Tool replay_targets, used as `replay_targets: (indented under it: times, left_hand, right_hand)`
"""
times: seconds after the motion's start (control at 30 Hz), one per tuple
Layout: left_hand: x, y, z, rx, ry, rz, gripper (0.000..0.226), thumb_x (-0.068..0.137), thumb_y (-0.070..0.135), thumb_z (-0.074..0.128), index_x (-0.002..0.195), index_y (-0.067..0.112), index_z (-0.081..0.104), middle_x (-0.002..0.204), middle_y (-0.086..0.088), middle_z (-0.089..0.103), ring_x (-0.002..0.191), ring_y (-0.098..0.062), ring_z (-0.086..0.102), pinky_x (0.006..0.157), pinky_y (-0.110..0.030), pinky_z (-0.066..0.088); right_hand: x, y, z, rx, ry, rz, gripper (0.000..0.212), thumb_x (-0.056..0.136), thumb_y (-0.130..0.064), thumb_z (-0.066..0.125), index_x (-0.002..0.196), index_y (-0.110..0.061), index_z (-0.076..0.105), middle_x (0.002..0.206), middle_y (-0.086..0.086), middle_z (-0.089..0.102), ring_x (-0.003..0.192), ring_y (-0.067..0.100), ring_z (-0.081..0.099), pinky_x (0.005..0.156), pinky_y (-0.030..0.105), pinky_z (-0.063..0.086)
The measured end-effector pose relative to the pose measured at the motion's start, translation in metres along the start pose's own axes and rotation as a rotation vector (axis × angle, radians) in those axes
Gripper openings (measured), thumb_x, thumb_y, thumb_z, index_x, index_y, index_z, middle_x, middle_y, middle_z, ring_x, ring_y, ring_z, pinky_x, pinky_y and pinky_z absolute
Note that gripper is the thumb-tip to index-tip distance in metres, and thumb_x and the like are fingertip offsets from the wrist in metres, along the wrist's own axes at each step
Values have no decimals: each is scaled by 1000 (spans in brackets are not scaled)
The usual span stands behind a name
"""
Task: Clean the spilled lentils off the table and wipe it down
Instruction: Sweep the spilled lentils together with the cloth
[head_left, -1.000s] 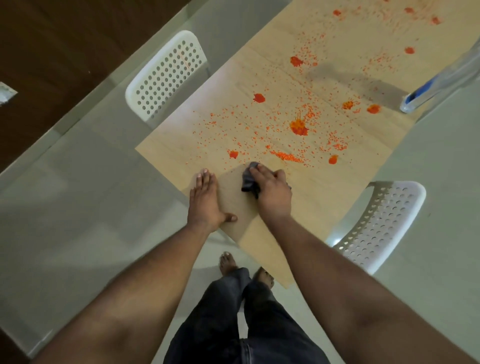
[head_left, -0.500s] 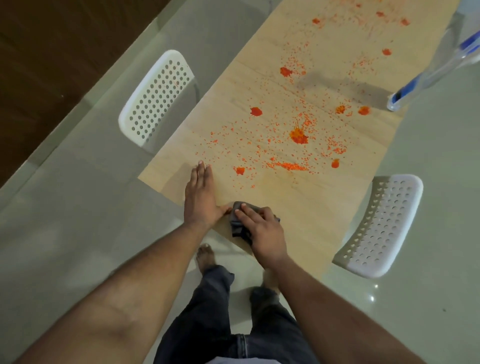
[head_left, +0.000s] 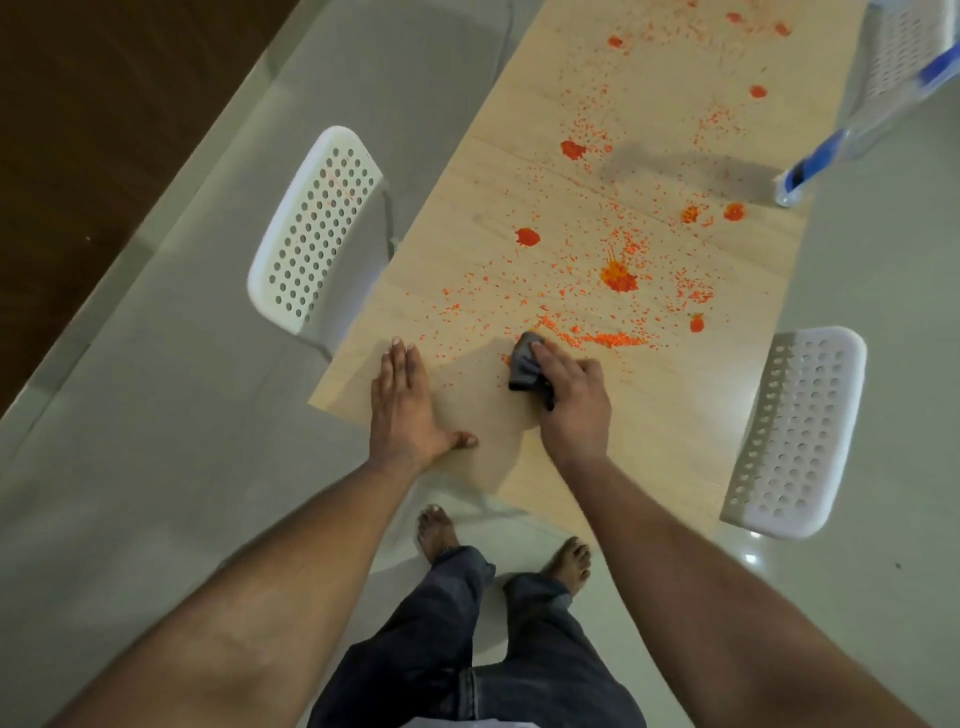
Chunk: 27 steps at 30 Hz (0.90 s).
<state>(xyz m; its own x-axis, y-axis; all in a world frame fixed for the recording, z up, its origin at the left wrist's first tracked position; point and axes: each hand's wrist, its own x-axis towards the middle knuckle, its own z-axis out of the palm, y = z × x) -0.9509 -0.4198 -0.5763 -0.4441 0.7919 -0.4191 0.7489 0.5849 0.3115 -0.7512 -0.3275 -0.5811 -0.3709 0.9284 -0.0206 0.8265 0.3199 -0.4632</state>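
Note:
Orange lentils (head_left: 615, 275) lie scattered in small heaps and loose grains across the light wooden table (head_left: 670, 415). My right hand (head_left: 571, 402) grips a dark grey cloth (head_left: 525, 366) and presses it on the table at the near edge of the spill. My left hand (head_left: 402, 410) rests flat on the table's near left corner, fingers straight, about a hand's width left of the cloth. A line of lentils (head_left: 608, 340) sits just beyond the cloth.
A white perforated chair (head_left: 311, 234) stands at the table's left side and another (head_left: 795, 431) at its right. A blue and clear object (head_left: 810, 166) lies at the table's far right edge. My bare feet (head_left: 441, 530) stand on the grey tiled floor.
My right hand has pushed the cloth forward from the table's near edge up to the lentil line. My left hand stays flat at the near left corner.

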Motion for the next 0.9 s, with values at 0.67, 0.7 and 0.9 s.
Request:
replay_targets:
  times: [0.67,0.7,0.9]
  left_hand:
    - [23,-15,-21,29,-105,41,180,40,72,96,164,8,-18,175,-10,-17,161,-25,-17,131,-44,-3]
    - [22,-16,-24,14,-105,42,179,42,69,98,164,9,-18,175,-9,-16,161,-24,-16,132,-43,-2]
    - [23,-38,-32,16,-117,70,175,44,61,101,166,14,-16,176,-3,-13,162,-20,-14,132,-43,2]
  right_hand:
    - [58,-9,6,21,-1,76,67,92,2,52,152,-28,55,153,-7,57,119,30,46,86,42,55]
    - [46,-9,4,43,15,34,68,91,3,56,152,-28,56,152,-7,57,117,29,47,83,41,55]
    - [-55,-21,28,37,-131,-298,67,85,-12,75,148,-28,60,152,-4,58,113,28,51,79,38,54]
